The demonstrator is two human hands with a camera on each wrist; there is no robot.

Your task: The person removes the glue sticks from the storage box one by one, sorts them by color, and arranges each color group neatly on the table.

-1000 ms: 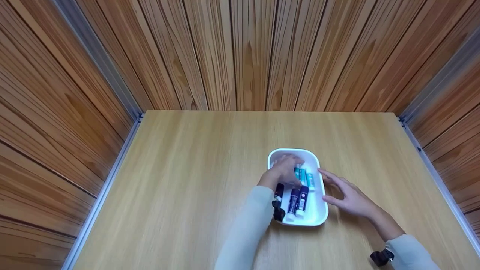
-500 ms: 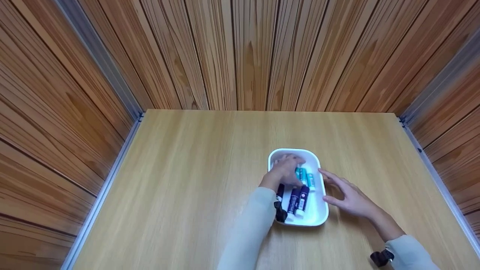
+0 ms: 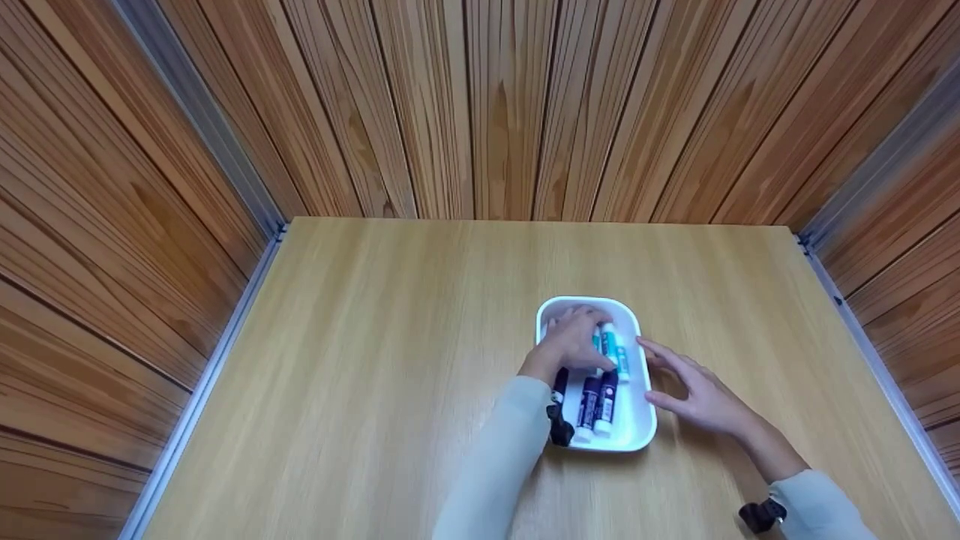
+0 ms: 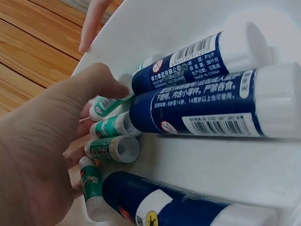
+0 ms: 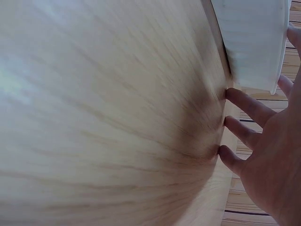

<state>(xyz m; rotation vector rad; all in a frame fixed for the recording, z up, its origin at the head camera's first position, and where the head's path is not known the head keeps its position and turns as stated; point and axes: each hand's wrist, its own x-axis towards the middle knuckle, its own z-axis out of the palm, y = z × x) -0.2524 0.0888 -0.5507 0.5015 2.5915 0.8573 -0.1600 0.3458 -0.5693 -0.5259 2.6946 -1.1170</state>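
A white tray (image 3: 638, 424) sits on the desk (image 3: 375, 337), a little right of midway between its left and right edges and well apart from the far edge. The left hand (image 3: 570, 345) reaches into the tray, thumb apart from the fingers, around the green glue sticks (image 4: 106, 148); whether it pinches one, I cannot tell. Navy glue sticks (image 4: 197, 106) lie nearer the tray's near end. The right hand (image 3: 701, 394), fingers spread, touches the tray's right side.
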